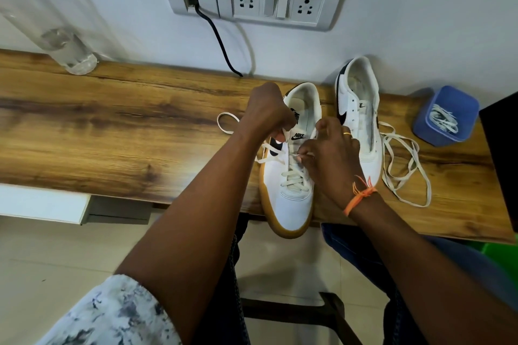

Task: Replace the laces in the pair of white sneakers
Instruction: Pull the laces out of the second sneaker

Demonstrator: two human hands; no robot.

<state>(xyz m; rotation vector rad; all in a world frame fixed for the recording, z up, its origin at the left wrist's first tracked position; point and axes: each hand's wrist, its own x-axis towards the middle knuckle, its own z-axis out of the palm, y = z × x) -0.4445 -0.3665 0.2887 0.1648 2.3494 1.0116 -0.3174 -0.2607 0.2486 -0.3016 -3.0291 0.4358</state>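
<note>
Left hand (266, 112) and right hand (330, 145) each pinch the cream flat lace (294, 176) on the white gum-soled sneaker (288, 204) at the counter's near edge; best pulled evenly

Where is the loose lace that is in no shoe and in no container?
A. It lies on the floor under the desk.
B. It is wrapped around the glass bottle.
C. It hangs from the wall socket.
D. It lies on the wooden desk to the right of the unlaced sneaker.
D: the loose lace lies in loops on the wooden desk, just right of the unlaced sneaker.
</note>
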